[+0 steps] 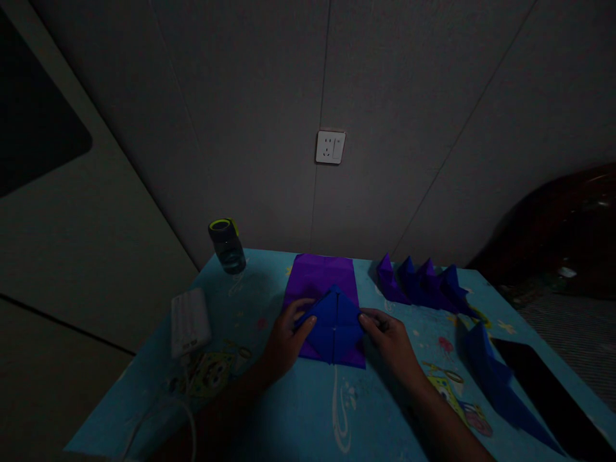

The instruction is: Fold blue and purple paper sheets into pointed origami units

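A blue folded paper diamond (334, 330), creased down its middle, is held up between my two hands. My left hand (287, 339) pinches its left corner, thumb in front and fingers behind. On the opposite corner, my right hand (385, 335) closes thumb and forefinger on the edge. Underneath lies purple paper (321, 273), partly hidden by the diamond. Blue and purple folded paper boats (423, 285) stand in a row at the back right. Nearer my right forearm rests a larger blue paper boat (503, 385).
The table (260, 289) has a light blue cartoon-print cover. A water bottle (228, 247) stands at the back left. A white power bank (190, 322) with a cable lies at the left edge. Along the right edge lies a dark flat object (553, 391). A wall with a socket (330, 147) rises behind.
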